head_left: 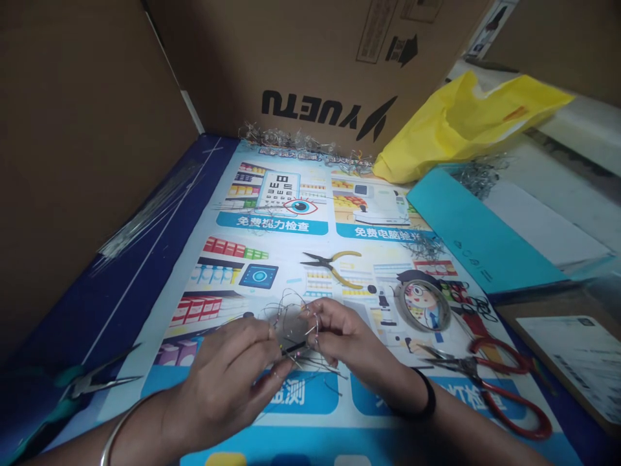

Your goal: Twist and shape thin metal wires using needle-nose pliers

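Observation:
Both hands meet low in the middle of the view over a printed poster [291, 220] that covers the table. My left hand [228, 382] is closed, pinching a thin dark rod and fine wire strands. My right hand [339, 336] is closed too, its fingertips gripping a tangle of thin wire [286, 310] with tiny coloured beads. The two hands touch at the wire. A silver bangle sits on my left wrist, a black band on my right wrist.
Yellow-handled pliers [339, 265] lie just beyond the hands. A clear tape roll [424, 304] and red-handled scissors [499, 382] lie to the right, green-handled pliers [82, 382] to the left. Cardboard boxes [310, 71] wall the back and left. A yellow bag [466, 123] and teal sheet [475, 233] lie at right.

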### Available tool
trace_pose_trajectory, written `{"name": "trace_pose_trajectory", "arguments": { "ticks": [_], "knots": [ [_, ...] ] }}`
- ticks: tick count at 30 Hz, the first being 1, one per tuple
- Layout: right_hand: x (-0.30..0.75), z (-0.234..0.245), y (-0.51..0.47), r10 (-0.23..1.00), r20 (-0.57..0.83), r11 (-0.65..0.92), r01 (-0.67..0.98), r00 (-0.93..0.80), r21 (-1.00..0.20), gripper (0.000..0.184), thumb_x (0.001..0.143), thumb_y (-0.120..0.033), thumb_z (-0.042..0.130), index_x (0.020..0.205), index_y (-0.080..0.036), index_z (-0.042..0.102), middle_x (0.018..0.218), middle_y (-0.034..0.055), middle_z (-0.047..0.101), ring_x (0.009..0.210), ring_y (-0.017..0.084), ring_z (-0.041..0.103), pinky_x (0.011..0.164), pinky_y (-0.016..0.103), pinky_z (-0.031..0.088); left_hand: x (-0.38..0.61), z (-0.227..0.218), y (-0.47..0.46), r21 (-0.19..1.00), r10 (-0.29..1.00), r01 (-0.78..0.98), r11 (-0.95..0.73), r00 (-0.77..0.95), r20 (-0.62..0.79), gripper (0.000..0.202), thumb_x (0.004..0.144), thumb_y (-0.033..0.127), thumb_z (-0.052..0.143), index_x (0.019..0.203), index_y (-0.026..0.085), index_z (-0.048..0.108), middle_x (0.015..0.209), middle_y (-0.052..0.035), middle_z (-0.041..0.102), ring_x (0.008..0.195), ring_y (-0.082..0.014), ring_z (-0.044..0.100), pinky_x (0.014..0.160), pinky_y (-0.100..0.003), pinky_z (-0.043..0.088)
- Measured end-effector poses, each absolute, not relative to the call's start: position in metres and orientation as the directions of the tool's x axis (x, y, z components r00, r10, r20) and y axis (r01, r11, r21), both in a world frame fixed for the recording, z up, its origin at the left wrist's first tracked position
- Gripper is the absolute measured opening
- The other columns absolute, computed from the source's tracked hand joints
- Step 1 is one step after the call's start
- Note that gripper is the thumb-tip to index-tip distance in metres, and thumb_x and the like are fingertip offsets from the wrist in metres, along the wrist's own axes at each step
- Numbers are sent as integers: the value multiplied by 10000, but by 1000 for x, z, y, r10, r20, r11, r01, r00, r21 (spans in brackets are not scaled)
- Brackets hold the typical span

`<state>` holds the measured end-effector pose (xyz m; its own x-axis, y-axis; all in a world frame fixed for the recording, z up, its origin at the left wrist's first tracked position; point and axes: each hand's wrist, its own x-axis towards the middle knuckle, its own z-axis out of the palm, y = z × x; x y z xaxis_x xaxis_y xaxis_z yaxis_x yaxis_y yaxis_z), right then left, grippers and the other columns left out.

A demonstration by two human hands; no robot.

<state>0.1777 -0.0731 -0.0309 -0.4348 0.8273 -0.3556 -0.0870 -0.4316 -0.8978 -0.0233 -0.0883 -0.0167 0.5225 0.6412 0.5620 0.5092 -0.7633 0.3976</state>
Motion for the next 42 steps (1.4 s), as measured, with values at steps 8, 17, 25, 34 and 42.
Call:
{"name": "trace_pose_trajectory", "arguments": {
  "ticks": [8, 17, 25, 34, 42],
  "knots": [
    [186, -31, -70, 844, -310, -314, 66, -437, -947, 248, 705, -155, 507, 950, -194, 502, 730, -35, 552, 503, 55, 442, 447, 182, 326, -24, -19, -85, 396, 664, 541, -742, 512, 545, 107, 771, 110, 614, 837, 152, 541, 811, -52, 594, 762, -167, 556, 667, -295, 479],
    [196, -13, -73, 957, 88, 227, 523, -278, -822, 74, 801, -178, 498, 761, -184, 560, 660, -3, 547, 579, 104, 489, 536, 223, 377, -23, -21, -84, 351, 651, 562, -749, 525, 548, 98, 763, 118, 630, 828, 158, 566, 818, -47, 603, 766, -169, 566, 683, -299, 482],
    [184, -10, -78, 813, 151, 575, 732, -562, -365, 193, 891, -259, 433, 926, -187, 609, 760, 39, 628, 665, 155, 560, 574, 264, 359, -23, -25, -85, 234, 564, 546, -804, 577, 591, 102, 749, 109, 637, 827, 140, 579, 815, -60, 617, 759, -182, 575, 683, -324, 495],
    [184, -11, -75, 828, 0, 490, 724, -560, -485, 108, 846, -237, 454, 825, -183, 545, 737, 26, 616, 654, 139, 539, 571, 248, 327, -22, -25, -86, 223, 545, 526, -821, 604, 582, 111, 751, 116, 639, 837, 144, 574, 805, -52, 623, 759, -178, 589, 681, -317, 494],
    [188, -14, -71, 861, -69, 229, 505, -503, -832, 88, 728, -185, 594, 748, -214, 514, 587, -62, 477, 512, 76, 427, 472, 193, 300, -23, -23, -86, 338, 630, 538, -772, 581, 515, 90, 765, 131, 620, 829, 162, 565, 805, -53, 604, 760, -184, 574, 671, -321, 483]
  ]
}}
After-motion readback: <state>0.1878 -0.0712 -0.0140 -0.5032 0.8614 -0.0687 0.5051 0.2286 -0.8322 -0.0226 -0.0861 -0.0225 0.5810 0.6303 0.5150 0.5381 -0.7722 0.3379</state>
